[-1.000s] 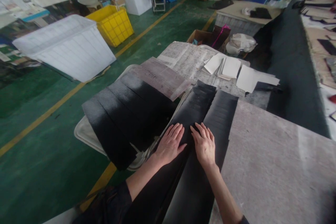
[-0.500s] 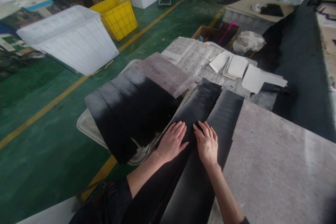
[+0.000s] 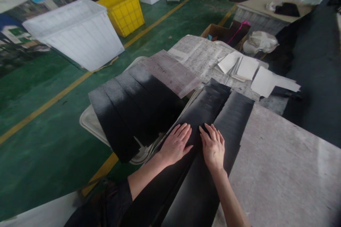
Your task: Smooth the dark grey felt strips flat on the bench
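Along the gray board's (image 3: 285, 173) left side, two rows of black strips (image 3: 209, 104) lie apparently laid out beneath a worker's flat left hand (image 3: 176, 144) and loosely bent right hand (image 3: 214, 150), neither gripping. Black panels (image 3: 135, 95) sit farther left of the board; work remaining is unclear.

strips (image 3: 199, 111): black | worktop (image 3: 287, 170): mottled grey | bin (image 3: 129, 17): yellow, gridded | floor (image 3: 50, 159): green

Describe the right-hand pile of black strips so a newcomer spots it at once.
Find the big greyish board at the lower right. Along its left side, partly under the right hand, lies the right-hand pile of black strips. Unlike the left-hand pile beside it, this one borders the board and looks greyer.
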Available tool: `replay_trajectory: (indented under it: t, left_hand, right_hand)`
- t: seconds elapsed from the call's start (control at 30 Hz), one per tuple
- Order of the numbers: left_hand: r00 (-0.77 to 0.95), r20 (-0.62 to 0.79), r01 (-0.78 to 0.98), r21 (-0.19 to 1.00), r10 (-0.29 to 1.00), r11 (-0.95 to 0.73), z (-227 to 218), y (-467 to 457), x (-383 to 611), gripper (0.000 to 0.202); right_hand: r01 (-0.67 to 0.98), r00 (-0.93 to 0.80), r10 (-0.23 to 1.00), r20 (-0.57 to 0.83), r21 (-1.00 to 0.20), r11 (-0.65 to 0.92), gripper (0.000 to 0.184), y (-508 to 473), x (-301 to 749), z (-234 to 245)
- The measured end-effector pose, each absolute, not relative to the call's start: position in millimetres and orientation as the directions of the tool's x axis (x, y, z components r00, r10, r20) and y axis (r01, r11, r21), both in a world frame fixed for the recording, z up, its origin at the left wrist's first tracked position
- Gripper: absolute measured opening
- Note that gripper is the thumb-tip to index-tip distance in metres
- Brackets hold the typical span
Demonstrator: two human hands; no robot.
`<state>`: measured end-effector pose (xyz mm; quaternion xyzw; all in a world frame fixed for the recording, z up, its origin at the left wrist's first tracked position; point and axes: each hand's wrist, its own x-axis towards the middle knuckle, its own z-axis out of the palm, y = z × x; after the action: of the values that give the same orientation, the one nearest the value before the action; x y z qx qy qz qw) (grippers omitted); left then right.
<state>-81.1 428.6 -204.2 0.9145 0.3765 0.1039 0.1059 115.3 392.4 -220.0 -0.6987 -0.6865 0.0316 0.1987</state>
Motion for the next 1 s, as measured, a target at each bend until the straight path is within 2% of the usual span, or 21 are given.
replay_trajectory:
  t: [0.3,0.53,0.73,0.83,0.9,1.0]
  left_hand:
    - [0.694,0.116,0.663,0.282,0.710,-0.694,-203,428,-82,0.060]
    - [0.693,0.112,0.662,0.291,0.712,-0.691,-204,428,-82,0.059]
    - [0.691,0.119,0.660,0.298,0.713,-0.690,-204,428,-82,0.059]
    - [0.690,0.124,0.659,0.299,0.713,-0.690,-205,428,-82,0.060]
    - [0.692,0.125,0.657,0.300,0.711,-0.691,-205,428,-82,0.060]
    - [0.693,0.125,0.655,0.303,0.710,-0.692,-205,428,-82,0.061]
  right_hand:
    - [0.936,0.062,0.969,0.237,-0.350,0.026,0.035,393,115,-219]
    - [0.769,0.209,0.926,0.315,-0.638,0.043,0.036,392,126,-226]
    - [0.673,0.279,0.906,0.318,-0.738,0.052,0.033,390,129,-218]
    - [0.726,0.205,0.919,0.337,-0.682,0.088,0.036,388,129,-217]
    - [0.818,0.088,0.942,0.324,-0.563,0.117,0.041,387,128,-218]
    - [0.907,-0.048,0.971,0.233,-0.397,0.140,0.047,385,126,-223]
